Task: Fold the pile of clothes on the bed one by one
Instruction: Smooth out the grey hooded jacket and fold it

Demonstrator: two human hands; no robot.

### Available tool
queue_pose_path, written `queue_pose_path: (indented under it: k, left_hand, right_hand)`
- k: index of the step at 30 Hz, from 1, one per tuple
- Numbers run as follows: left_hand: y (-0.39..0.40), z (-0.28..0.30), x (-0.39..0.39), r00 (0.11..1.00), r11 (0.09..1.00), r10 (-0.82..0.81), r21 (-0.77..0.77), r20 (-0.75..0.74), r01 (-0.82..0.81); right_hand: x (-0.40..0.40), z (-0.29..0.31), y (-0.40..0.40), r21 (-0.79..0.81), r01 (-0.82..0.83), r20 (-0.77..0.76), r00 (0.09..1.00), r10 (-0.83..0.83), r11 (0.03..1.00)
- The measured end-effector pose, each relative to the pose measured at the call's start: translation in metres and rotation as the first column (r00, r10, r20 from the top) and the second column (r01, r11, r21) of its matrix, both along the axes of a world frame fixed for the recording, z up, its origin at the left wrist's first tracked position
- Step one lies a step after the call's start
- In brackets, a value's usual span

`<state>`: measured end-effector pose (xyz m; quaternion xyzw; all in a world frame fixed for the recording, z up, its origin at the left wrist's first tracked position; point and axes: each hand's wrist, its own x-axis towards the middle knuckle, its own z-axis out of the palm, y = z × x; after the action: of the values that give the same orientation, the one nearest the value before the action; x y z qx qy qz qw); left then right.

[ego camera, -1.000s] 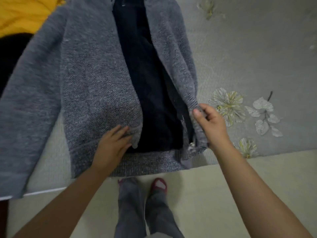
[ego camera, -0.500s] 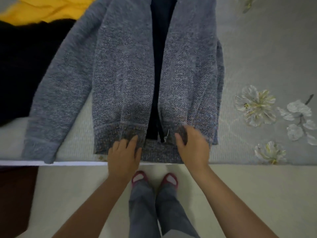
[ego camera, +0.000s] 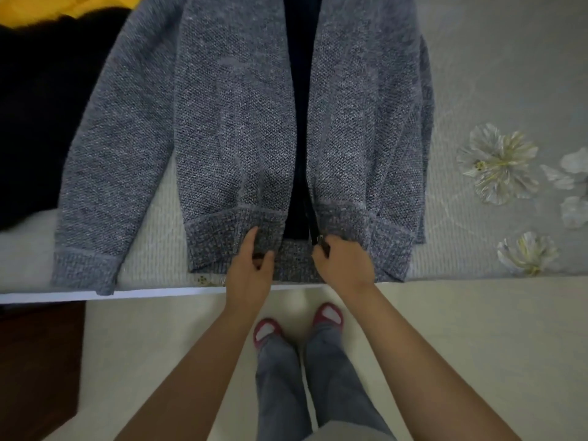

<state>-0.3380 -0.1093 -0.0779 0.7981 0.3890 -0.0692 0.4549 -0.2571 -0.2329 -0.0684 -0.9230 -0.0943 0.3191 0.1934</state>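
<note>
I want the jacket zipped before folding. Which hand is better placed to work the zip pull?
Probably the right hand: its grip pinches the zip pull on the jacket. The left hand only holds the other hem corner.

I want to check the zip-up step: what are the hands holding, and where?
Both hold the grey knit jacket at its bottom hem: left hand pinches the left front corner, right hand grips the right front corner by the zipper.

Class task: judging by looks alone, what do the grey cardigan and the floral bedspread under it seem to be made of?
Grey cardigan: seemingly a chunky knit, wool or acrylic, matte; the pebbly marled stitches and ribbed hem band suggest it. Floral bedspread: seemingly smooth woven cloth, cotton or polyester, faint sheen, with flat printed flowers. Exact fibres cannot be told from the view.
</note>
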Motion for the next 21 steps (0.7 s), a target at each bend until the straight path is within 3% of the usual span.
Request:
queue_pose_path:
  k: [3, 6, 8, 10, 14, 18, 21]
  left_hand:
    - [0.006, 0.004, -0.007, 0.998, 0.997, -0.052, 0.055, -0.046, 0.055]
    - [0.012, 0.008, -0.011, 0.988, 0.99, -0.142, -0.03, -0.064, 0.14]
    - [0.014, 0.009, -0.008, 0.987, 0.977, -0.149, -0.16, -0.063, 0.137]
    - [0.016, 0.008, -0.003, 0.996, 0.976, -0.068, -0.212, -0.062, 0.053]
    - [0.02, 0.005, 0.001, 1.0, 0.96, 0.025, -0.279, 0.0, -0.024]
    - [0.027, 0.001, 0.011, 0.995, 0.876, 0.095, -0.476, 0.02, -0.074]
    - [0.033, -0.005, 0.019, 0.995, 0.878, 0.083, -0.477, 0.058, -0.046]
  right_hand:
    - [-0.017, 0.003, -0.002, 0.012, 0.0, -0.039, 0.999, 0.001, 1.0]
    - [-0.03, 0.001, 0.001, 0.083, 0.28, -0.045, 0.96, -0.277, 0.956]
    - [-0.03, -0.002, 0.007, 0.199, 0.579, -0.155, 0.815, -0.558, 0.791]
    - [-0.028, -0.003, 0.02, 0.255, 0.747, -0.305, 0.664, -0.682, 0.614]
    - [-0.023, -0.008, 0.043, 0.275, 0.74, -0.304, 0.673, -0.675, 0.614]
    - [-0.014, -0.016, 0.054, 0.299, 0.811, -0.325, 0.582, -0.745, 0.503]
    - [-0.011, -0.02, 0.06, 0.248, 0.788, -0.233, 0.614, -0.754, 0.564]
